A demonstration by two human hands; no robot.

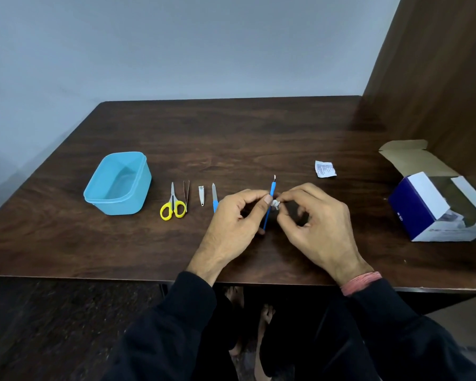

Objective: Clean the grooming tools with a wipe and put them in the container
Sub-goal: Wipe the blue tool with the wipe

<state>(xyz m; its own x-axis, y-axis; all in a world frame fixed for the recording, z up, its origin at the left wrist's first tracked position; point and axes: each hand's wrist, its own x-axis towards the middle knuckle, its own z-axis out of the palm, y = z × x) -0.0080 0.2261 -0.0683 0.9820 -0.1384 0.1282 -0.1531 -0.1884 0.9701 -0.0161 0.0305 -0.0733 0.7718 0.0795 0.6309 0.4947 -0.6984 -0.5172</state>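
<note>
Hands wiping a blue tool near the worktop's front edge.
On the worktop [231,127], the container [118,183] sits at nine o'clock, bare surface behind it; left hand [238,215] pinches the blue-handled tool [270,200] upright, right hand [313,218] pinches a wipe [275,204] against it; scissors [173,204] lie between.

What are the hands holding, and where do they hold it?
The left hand pinches the thin blue tool around the middle of its handle. The right hand pinches a small white wipe against that handle.
</note>
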